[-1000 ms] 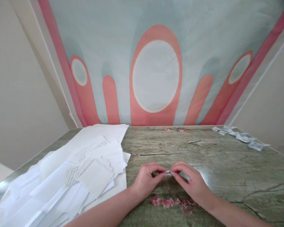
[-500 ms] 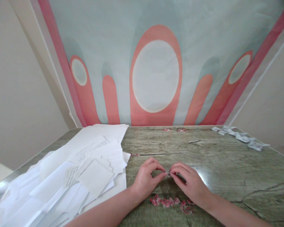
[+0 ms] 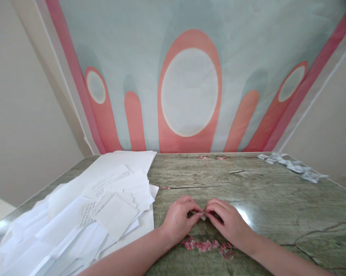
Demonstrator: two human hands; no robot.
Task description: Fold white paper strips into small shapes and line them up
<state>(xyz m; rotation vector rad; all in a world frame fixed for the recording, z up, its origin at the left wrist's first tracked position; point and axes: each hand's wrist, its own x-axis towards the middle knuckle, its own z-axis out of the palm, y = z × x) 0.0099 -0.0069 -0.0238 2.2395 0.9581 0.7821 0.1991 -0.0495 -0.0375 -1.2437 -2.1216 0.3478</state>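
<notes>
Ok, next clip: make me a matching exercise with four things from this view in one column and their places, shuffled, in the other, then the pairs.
Things
1. small pale scrap
2. loose paper sheets
3. big white oval
4. row of small pale pieces

Places
A. in the middle of the patterned backdrop
B. along the far right part of the table
C. pinched between the fingertips of the left hand and right hand
D. in an overlapping heap on the table's left side

Pairs: 1-C, 2-D, 3-A, 4-B
</notes>
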